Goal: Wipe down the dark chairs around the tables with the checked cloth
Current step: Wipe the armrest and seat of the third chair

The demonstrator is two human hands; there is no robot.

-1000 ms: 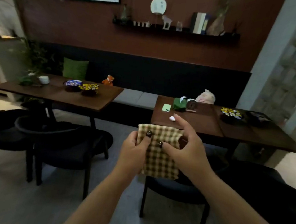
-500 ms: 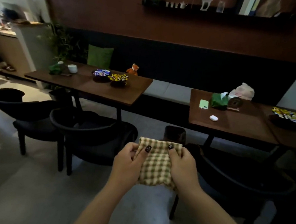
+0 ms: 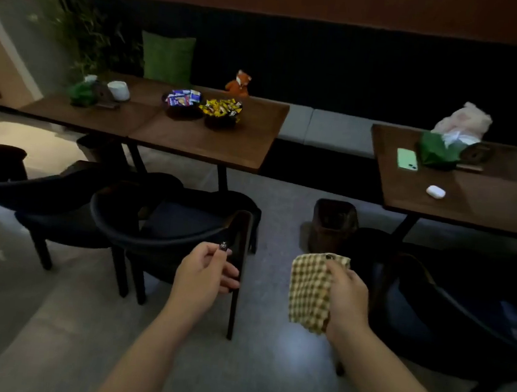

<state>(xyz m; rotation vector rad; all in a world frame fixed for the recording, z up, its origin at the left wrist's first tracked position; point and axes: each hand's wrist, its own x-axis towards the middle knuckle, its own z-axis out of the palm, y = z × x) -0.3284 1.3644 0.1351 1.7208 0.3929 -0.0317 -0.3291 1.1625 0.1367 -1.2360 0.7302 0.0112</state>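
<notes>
Checked cloth (image 3: pixel 311 291) now hangs from the right hand (image 3: pixel 347 294) alone; thumb and fingers pinch its upper edge, so that grip is closed on the fabric. It sits above the floor (image 3: pixel 48 333), between two dark chairs. Half a second ago I logged both hands on the cloth; the left hand (image 3: pixel 204 274) has since let go and moved left. Its fingers are loosely curled, holding nothing, right at the back corner of the nearer dark chair (image 3: pixel 165 231); I cannot tell whether they touch the wood. A second dark chair (image 3: pixel 447 315) stands at the right, under the near edge of the right tabletop (image 3: pixel 483 211).

View has dropped: wall shelf gone from frame. Left tabletop (image 3: pixel 199 139) carries two snack bowls (image 3: pixel 202 108) near its far edge. A green phone (image 3: pixel 407 159) and a white earbud case (image 3: pixel 435 191) lie on the right tabletop, phone toward its left edge. A small bin (image 3: pixel 333 225) stands on the floor between the tables.
</notes>
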